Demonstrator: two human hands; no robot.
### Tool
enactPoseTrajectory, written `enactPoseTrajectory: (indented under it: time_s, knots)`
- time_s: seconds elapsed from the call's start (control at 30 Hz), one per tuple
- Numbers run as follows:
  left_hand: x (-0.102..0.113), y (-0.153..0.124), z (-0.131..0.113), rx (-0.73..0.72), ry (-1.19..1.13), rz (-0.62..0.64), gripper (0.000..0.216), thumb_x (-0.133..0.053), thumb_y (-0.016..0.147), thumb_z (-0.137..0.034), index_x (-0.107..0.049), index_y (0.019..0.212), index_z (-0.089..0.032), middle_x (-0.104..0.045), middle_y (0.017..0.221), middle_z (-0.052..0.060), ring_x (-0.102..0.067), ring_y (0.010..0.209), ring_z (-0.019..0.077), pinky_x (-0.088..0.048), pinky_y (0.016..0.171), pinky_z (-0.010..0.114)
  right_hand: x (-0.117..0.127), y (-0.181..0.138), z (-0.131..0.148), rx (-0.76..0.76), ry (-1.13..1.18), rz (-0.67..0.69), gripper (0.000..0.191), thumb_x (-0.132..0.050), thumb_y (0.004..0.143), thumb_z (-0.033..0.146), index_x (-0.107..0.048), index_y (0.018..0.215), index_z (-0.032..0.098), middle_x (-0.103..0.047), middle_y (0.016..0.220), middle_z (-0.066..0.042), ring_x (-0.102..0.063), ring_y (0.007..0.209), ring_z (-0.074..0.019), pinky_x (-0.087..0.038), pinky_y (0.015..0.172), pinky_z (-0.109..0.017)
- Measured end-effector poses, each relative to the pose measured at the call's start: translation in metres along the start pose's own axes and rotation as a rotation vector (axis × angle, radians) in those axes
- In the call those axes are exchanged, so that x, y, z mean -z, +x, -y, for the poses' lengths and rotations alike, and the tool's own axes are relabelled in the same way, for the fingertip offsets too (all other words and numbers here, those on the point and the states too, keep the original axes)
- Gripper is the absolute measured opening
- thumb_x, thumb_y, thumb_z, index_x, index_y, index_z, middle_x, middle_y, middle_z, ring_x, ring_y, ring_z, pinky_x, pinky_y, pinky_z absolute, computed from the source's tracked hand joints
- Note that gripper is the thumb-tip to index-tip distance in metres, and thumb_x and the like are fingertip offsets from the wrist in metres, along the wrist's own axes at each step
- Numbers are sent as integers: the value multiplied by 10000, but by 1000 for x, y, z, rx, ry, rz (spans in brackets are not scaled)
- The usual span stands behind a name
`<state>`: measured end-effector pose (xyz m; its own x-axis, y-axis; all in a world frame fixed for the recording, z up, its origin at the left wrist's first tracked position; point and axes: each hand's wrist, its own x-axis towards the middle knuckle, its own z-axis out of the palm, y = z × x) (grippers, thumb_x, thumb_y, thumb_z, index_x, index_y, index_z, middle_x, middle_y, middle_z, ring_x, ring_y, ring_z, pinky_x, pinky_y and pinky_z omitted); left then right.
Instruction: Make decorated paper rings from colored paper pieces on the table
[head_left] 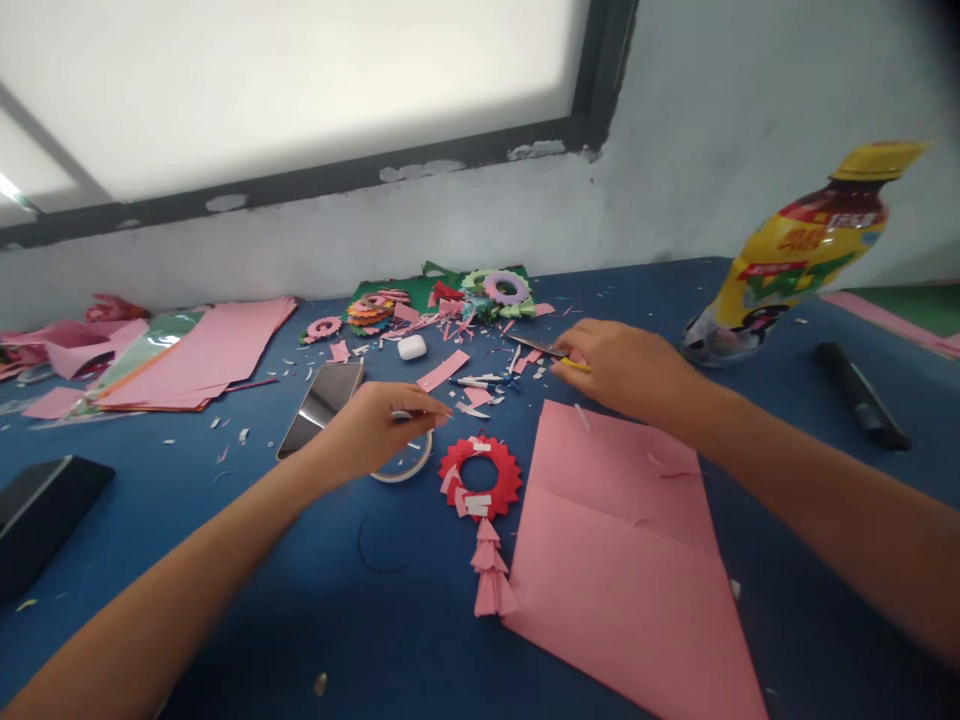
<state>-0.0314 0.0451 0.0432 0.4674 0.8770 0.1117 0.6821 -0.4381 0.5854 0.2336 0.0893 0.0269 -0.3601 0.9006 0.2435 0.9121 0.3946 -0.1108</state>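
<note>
My left hand (375,425) is closed on a roll of white tape (409,462) that lies on the blue table (247,590), fingers pinching at its top. My right hand (622,370) is closed around a yellow-handled cutter or pair of scissors (551,352), whose dark blade points left. Between the hands lies a red paper ring ornament (481,477) with white tape bits and a pink folded tail (491,570). A large pink paper sheet (622,560) lies under my right forearm.
A phone (322,405) lies left of the tape. A white earbud case (412,347), several paper rings (506,288) on green paper and pink scraps sit at the back. Pink sheets (195,355) are stacked left. A yellow drink bottle (795,255) and a black object (862,395) stand right.
</note>
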Motion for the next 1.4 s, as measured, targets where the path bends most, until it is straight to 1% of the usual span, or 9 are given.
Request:
enactPoseTrajectory:
  time_s: [0.07,0.13,0.27,0.43,0.8,0.93,1.07,1.23,1.4]
  knots:
    - [-11,0,-2,10,-73,33,195,-538,782,-215,-705,875,-174,-695,816,28,-628,718,137,-492,651,221,3,-7,26,129,271,-17,229,-472,827,351,-619,872,182,-641,893,-64,-565,769,-168,-369,622,-260]
    - [-19,1,-3,22,-120,72,189,-550,771,-199,-709,871,-173,-699,799,24,-623,713,134,-486,652,221,0,-13,45,231,438,47,207,-511,813,363,-613,782,185,-633,774,-25,-534,660,-127,-350,582,-239]
    - [-28,2,-1,133,-313,129,194,-562,770,-230,-705,878,-155,-708,806,36,-618,699,138,-478,619,223,-12,-15,57,308,516,34,158,-526,804,277,-589,710,167,-611,744,-19,-511,653,-117,-335,596,-237]
    - [-30,3,-2,197,-457,147,214,-579,757,-261,-714,886,-156,-707,752,24,-597,647,122,-453,589,216,-20,-15,57,357,569,22,172,-528,810,295,-597,730,159,-581,739,-23,-493,641,-110,-332,593,-231]
    - [-36,5,3,285,-533,183,235,-591,740,-288,-714,904,-173,-706,751,15,-575,612,104,-426,576,210,-20,-11,62,356,548,89,127,-517,778,220,-615,732,153,-568,742,-21,-480,637,-103,-324,583,-225]
    - [-40,6,7,300,-415,80,277,-578,740,-305,-701,946,-165,-703,766,23,-584,623,121,-439,568,218,-22,-8,62,220,624,164,144,-511,748,214,-623,679,156,-579,688,-11,-480,615,-105,-325,566,-230]
    - [-42,5,10,168,-119,-89,256,-582,747,-287,-689,944,-163,-677,789,37,-563,611,120,-432,530,213,-31,-5,57,0,806,318,191,-533,717,305,-667,701,170,-612,657,-7,-503,602,-119,-344,536,-232]
    - [-43,1,8,-169,208,24,160,-555,777,-197,-704,834,-194,-645,873,42,-585,646,113,-457,605,227,-39,-3,52,-73,849,422,209,-553,682,321,-706,707,181,-622,622,0,-515,606,-125,-350,529,-232]
    - [-47,0,10,-270,360,25,184,-526,806,-193,-704,850,-208,-652,870,41,-604,672,127,-464,604,228,-40,-3,52,-62,809,424,200,-558,661,312,-712,689,187,-619,588,7,-518,585,-123,-336,499,-223]
